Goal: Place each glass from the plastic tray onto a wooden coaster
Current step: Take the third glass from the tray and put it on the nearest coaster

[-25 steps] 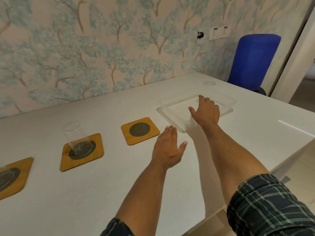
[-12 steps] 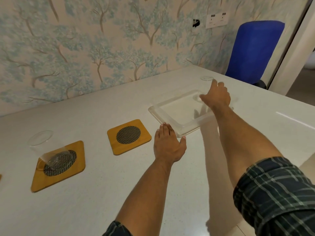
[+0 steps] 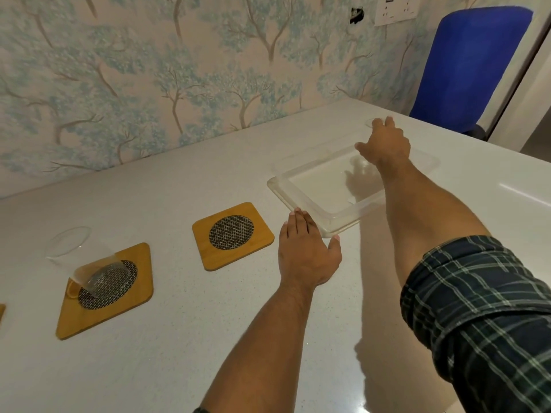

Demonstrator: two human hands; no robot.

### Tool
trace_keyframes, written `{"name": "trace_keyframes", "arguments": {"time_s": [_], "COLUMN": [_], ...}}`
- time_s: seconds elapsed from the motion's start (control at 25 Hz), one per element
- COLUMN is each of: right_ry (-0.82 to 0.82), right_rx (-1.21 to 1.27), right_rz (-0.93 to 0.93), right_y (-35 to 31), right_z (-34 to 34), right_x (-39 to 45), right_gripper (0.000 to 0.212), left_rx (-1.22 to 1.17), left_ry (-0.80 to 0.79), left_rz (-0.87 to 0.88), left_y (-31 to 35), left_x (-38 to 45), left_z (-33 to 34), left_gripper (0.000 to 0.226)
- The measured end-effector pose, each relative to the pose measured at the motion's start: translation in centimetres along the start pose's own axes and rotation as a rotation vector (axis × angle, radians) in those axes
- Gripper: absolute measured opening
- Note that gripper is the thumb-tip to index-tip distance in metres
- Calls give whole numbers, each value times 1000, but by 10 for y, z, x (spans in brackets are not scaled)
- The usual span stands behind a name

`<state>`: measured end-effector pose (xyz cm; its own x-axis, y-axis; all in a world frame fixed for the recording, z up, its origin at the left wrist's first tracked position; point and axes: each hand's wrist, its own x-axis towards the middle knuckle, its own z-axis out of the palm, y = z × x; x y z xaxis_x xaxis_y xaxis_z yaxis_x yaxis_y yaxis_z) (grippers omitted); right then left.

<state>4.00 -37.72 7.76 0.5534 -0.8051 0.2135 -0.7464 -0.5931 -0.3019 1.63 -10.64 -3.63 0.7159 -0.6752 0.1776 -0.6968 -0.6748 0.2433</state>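
Note:
A clear plastic tray lies on the white table. At its far side stands a clear glass; only part of its rim shows beside my fingers. My right hand reaches across the tray to that glass, thumb spread, with no grip visible. My left hand rests flat on the table, fingertips at the tray's near corner, holding nothing. A bare wooden coaster with a mesh centre lies left of it. Further left, another glass stands on a second coaster.
A sliver of a third coaster shows at the left edge. A blue chair stands behind the table's far right corner. The papered wall with a socket runs along the table's far side.
My right hand has moved from the tray's near part across to the glass at its far side. My left hand has slid forward to the tray's corner. The view has turned right.

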Motion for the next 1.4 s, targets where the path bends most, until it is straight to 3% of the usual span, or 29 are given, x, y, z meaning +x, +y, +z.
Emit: {"name": "trace_keyframes", "arguments": {"time_s": [0.24,0.44,0.68,1.12,1.4], "right_ry": [262,104,114,309,199], "right_rx": [0,-75,-61,127,237], "right_rz": [-91,-21,-36,-391,-536], "right_y": [-12,-13,-3,-53,-113], "right_z": [5,8,8,-18,-23], "right_x": [-4,-6,-15,-81,-142], "right_gripper": [59,70,68,72,76], "left_rx": [3,-1,-9,-19,-108], "left_ry": [-26,-35,-59,-115,-160], "left_rz": [-11,-17,-26,16,82], "left_y": [0,1,2,1,-21], "left_x": [1,1,0,-12,-60], "left_z": [0,-1,-4,-15,-43], "left_gripper": [90,90,90,82,70]}}
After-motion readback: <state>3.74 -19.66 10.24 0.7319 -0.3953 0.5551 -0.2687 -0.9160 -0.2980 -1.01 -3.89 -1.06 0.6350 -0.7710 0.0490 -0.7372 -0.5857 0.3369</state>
